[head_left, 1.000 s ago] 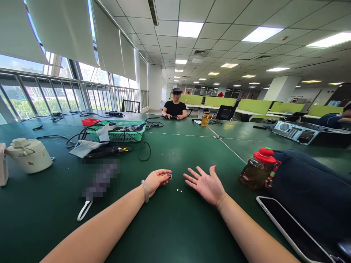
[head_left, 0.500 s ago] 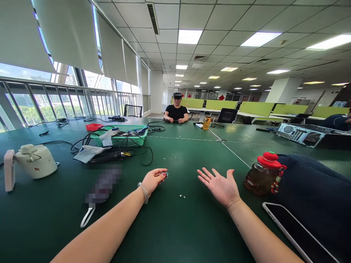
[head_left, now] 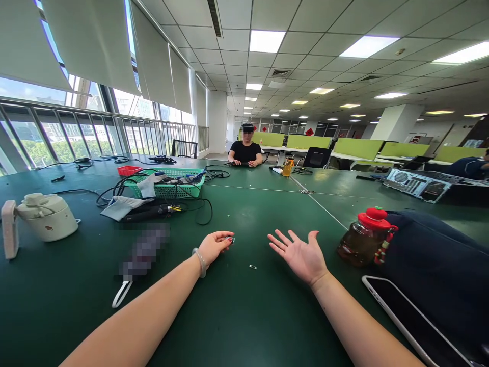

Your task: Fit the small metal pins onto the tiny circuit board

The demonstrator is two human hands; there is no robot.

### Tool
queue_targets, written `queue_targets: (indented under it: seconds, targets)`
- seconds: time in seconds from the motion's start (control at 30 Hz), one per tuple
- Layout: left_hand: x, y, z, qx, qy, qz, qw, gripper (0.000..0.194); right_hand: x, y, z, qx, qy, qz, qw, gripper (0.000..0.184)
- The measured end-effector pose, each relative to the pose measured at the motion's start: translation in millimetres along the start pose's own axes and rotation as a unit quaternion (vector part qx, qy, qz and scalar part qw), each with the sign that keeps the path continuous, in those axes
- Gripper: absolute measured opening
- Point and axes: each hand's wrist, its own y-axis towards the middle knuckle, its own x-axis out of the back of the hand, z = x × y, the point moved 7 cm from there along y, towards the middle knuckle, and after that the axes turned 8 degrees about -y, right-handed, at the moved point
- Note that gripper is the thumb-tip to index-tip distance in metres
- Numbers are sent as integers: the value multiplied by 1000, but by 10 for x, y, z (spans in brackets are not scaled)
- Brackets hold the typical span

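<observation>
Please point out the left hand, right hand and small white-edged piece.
Left hand [head_left: 211, 248]: head view, near the thumb's base.
Right hand [head_left: 303, 258]: head view, on the palm.
Small white-edged piece [head_left: 252, 266]: head view, its middle.

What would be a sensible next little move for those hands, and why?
Perhaps the right hand could pick up the small pale piece on the table: that hand is open, palm up and holding nothing, and the piece lies within the space between both hands, while the left hand pinches a small object too tiny to identify.

Green desk partitions [head_left: 308, 142] show an office.
</observation>
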Motion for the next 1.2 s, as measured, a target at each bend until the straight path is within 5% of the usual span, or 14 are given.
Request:
queue_targets:
  seconds: [0.13, 0.2, 0.3, 0.4, 0.5, 0.73, 1.2]
  targets:
    - [-5, 2, 16, 1, 5, 5, 1000, 38, -25, 17, -92, -9, -141, 7, 990, 82]
    - [-16, 4, 21, -6, 24, 16, 1000, 39, -78, 15, -207, -10, -304, 29, 952, 72]
    - [-60, 1, 19, -30, 82, 43, 995, 39, -243, -29, -408, 35, -588, 82, 804, 52]
    - [-130, -22, 15, -53, 147, 64, 986, 37, -429, -109, -539, 116, -747, 91, 648, 37]
    - [-223, -74, -2, -76, 174, 77, 979, 34, -508, -148, -600, 138, -802, 76, 576, 23]
    - [-394, -169, 54, -86, 218, 123, 964, 31, -489, -112, -610, 140, -821, 78, 547, 10]
    - [-391, -122, 136, -76, 223, 136, 962, 32, -372, -73, -507, 143, -844, 55, 513, 6]
